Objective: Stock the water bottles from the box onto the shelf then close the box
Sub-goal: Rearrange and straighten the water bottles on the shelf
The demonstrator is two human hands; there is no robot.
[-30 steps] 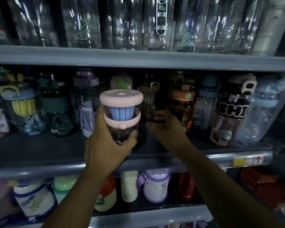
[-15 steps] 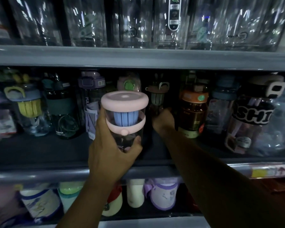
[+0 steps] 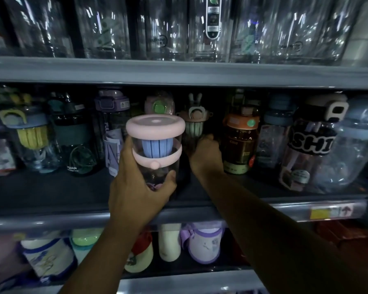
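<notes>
The left hand (image 3: 136,187) grips a pink bottle (image 3: 155,132), fingers curled round its base. Just right of it, the right hand (image 3: 206,155) is at a bunny bottle (image 3: 193,124) — its grip cannot be told.

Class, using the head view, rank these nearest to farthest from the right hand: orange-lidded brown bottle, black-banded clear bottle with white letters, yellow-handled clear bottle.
1. Orange-lidded brown bottle, just right of the right hand.
2. Black-banded clear bottle with white letters, farther right.
3. Yellow-handled clear bottle, far left.
</notes>
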